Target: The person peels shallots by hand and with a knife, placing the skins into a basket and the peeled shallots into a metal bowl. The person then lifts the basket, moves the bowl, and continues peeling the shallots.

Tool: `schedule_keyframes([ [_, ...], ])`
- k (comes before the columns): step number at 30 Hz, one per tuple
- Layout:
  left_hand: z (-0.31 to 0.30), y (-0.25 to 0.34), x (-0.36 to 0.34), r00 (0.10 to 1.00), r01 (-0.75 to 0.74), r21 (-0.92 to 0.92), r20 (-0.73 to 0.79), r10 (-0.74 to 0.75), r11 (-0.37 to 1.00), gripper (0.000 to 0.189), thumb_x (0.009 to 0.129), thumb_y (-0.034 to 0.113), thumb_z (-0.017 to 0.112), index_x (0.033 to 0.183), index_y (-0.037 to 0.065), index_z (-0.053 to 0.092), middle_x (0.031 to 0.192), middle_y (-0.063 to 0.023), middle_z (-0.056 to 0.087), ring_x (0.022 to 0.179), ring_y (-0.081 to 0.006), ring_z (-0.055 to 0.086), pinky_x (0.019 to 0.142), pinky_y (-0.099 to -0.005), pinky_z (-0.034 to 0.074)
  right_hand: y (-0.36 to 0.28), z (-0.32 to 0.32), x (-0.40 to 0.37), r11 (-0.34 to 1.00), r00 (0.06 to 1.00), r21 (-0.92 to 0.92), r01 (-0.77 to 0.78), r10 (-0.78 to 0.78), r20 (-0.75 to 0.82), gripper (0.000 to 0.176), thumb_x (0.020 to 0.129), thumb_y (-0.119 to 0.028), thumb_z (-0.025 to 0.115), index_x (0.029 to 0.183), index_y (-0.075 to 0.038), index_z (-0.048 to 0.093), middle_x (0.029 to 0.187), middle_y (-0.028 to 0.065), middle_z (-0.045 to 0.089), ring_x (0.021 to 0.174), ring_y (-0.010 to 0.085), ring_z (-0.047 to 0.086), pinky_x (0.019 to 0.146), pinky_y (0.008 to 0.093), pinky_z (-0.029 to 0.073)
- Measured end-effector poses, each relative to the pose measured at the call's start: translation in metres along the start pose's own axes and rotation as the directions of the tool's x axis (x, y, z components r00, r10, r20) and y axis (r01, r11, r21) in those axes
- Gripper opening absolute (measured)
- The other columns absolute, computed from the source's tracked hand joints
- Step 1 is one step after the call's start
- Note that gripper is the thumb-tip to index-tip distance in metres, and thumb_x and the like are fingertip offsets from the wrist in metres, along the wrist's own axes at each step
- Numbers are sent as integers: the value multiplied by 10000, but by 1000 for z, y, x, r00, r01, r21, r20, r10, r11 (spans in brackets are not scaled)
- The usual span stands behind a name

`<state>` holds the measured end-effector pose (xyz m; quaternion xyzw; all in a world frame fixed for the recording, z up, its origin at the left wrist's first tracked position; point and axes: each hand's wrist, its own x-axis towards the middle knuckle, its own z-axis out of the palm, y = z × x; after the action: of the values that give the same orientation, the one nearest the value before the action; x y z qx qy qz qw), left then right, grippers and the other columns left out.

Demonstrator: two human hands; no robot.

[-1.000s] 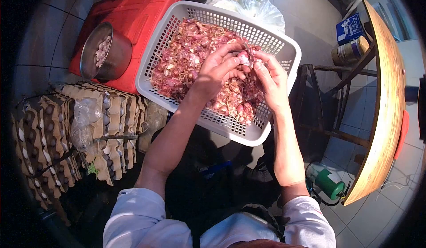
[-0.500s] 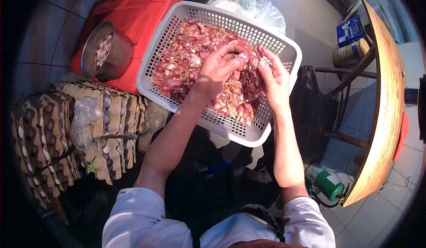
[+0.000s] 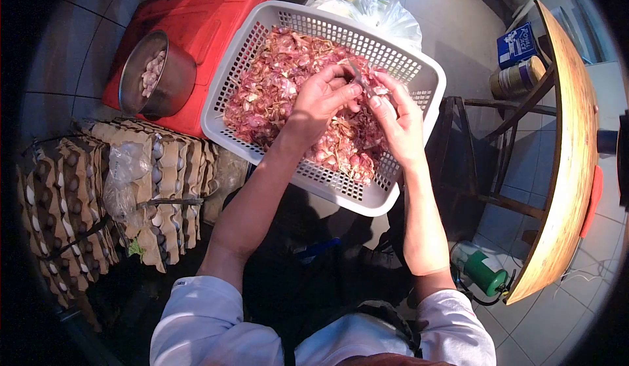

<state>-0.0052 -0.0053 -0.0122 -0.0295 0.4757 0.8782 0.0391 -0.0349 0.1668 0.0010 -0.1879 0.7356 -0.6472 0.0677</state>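
Observation:
Both my hands are over a grey perforated plastic basket (image 3: 216, 104) heaped with reddish-purple shallots and loose papery skins (image 3: 272, 88). My left hand (image 3: 321, 104) is closed, thumb and fingers pinched at a small shallot mostly hidden by the fingertips. Just opposite, my right hand (image 3: 400, 120) is pinched with its fingertips close to the left ones. A thin dark strip (image 3: 356, 74) shows between the two hands; I cannot tell whether it is a blade or a piece of skin.
A metal pot (image 3: 177, 81) with peeled pale bulbs (image 3: 153, 73) rests on a red box (image 3: 209, 22). Egg trays (image 3: 173, 189) are stacked at left. Beyond the basket lies a clear plastic bag (image 3: 393, 22). A wooden tabletop (image 3: 557, 169) and green canister (image 3: 485, 274) stand at right.
My right hand has shifted left and slightly down, bringing its fingertips closer to my left hand. The dark strip now shows between them. My left hand has barely moved.

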Motion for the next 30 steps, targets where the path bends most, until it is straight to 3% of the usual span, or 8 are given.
schedule_keyframes([
  [3,-1,-2,0,1000,-15,9,-27,15,1000,290,914,75,630,1187,14,552,987,-54,651,762,-86,597,693,-202,471,0,1,0,997,999,-71,36,-36,8,394,892,-165,665,1256,-39,583,1157,156,659,1096,229,619,948,339,456],
  [13,1,2,-2,1000,0,-28,-8,0,1000,247,943,46,566,1175,-34,531,1011,-109,657,877,-139,640,793,-254,537,-7,1,0,997,1000,-83,9,-7,16,269,911,-131,639,1157,-24,619,1038,120,677,994,170,638,874,306,480],
  [16,4,2,-3,999,22,-28,-23,-23,999,249,950,56,560,1181,-32,529,1017,-112,657,879,-141,642,793,-259,540,4,0,3,999,999,24,25,-24,-40,248,919,-126,630,1138,-8,622,1042,98,672,1002,155,617,888,294,464],
  [17,5,1,-2,999,28,-32,-28,-29,999,250,952,60,557,1184,-31,528,1018,-112,658,880,-142,643,794,-260,540,8,-2,2,994,998,99,-50,52,-27,265,920,-125,630,1154,-2,612,1052,89,668,1025,151,603,908,290,451],
  [20,2,-1,-1,1000,14,-72,-12,-15,997,252,956,65,553,1189,-28,526,1017,-108,659,881,-142,644,794,-258,540,4,1,0,987,997,148,-64,70,-32,303,913,-134,641,1186,-9,594,1055,97,666,1020,150,602,901,299,456],
  [23,0,-1,-1,1000,0,-81,4,0,997,254,957,61,551,1195,-24,525,1011,-103,661,877,-140,644,792,-254,538,1,-1,0,1000,1000,16,6,-6,18,341,904,-145,653,1213,-20,578,1046,102,668,1012,156,606,889,310,465],
  [30,-1,0,-2,1000,-4,-32,13,5,999,231,956,55,546,1172,-29,541,1001,-100,664,876,-139,645,795,-253,537,-3,1,-2,1000,1000,11,-28,28,13,273,902,-148,657,1134,-15,601,1011,102,676,972,151,616,862,309,475],
])
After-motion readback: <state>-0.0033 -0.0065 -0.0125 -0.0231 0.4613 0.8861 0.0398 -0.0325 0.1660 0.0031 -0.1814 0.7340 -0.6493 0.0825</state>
